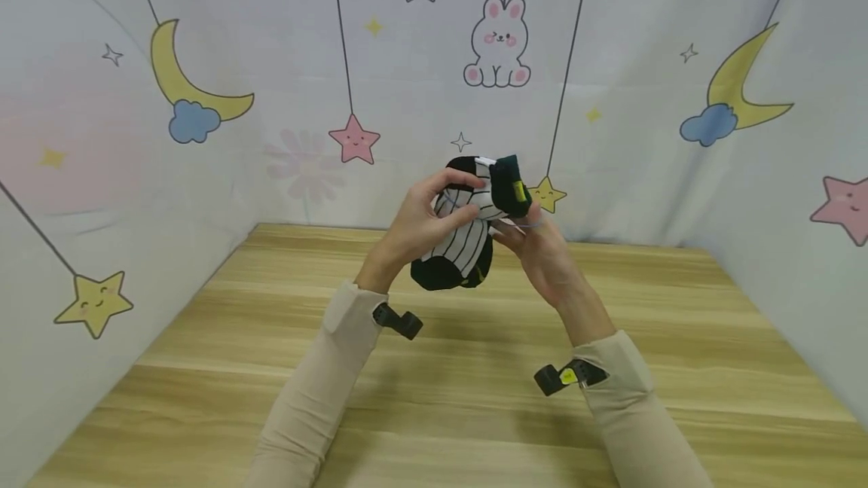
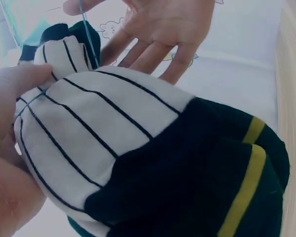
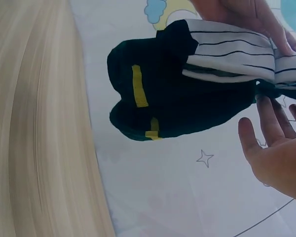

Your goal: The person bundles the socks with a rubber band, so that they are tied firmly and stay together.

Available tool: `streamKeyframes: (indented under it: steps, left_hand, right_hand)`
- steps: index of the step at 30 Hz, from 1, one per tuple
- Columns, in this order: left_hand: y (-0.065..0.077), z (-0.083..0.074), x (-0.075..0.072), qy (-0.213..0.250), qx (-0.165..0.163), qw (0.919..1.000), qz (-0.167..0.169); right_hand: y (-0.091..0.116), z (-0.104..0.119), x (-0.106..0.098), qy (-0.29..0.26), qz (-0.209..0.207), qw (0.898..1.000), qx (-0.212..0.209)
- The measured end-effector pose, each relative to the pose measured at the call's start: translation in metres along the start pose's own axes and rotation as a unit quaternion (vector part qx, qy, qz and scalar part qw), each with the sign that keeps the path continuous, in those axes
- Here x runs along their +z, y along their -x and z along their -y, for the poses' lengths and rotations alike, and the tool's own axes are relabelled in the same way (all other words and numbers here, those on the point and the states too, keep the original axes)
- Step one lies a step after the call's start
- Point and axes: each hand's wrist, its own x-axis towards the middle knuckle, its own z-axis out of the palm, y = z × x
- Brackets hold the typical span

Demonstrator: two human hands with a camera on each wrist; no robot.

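Observation:
In the head view a folded pair of socks (image 1: 463, 243) hangs in the air above the table. They are white with thin black stripes, with dark ends bearing yellow bars. My left hand (image 1: 415, 223) grips their narrowed middle between thumb and fingers. A thin blue band (image 2: 88, 37), which looks like elastic, runs round that middle and stretches out to my right hand (image 1: 548, 258). In the left wrist view the right hand's fingers are spread and nearly straight beside the socks, the band passing at its thumb. The right wrist view shows its fingertips near the pinched middle.
Below is a wood-grain table (image 1: 475, 398). A white cloth backdrop (image 1: 420, 59) printed with moons, stars and bunnies stands behind and at both sides. Small black cameras (image 1: 400, 321) are strapped to both wrists.

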Motion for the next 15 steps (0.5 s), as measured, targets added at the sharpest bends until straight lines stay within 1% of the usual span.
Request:
streamKeyframes:
  steps: [3,6,10,15]
  left_hand:
    - [0.0010,0.0006,0.0007,-0.025,-0.007,0.9996,-0.006]
    - [0.0022,0.0007,0.0013,-0.027,-0.019,0.9994,-0.008]
    - [0.0021,0.0015,0.0028,-0.006,-0.023,0.9997,-0.008]
    - [0.0008,0.0010,0.0034,0.021,-0.020,0.9995,-0.012]
  right_hand:
    - [0.0002,-0.0015,0.0003,0.006,-0.005,1.000,-0.002]
    - [0.0002,-0.0030,-0.0001,0.013,-0.006,1.000,-0.006]
    - [0.0002,-0.0036,0.0008,0.013,-0.016,1.000,-0.009]
    - [-0.0020,-0.0056,0.0024,0.003,-0.033,0.999,-0.002]
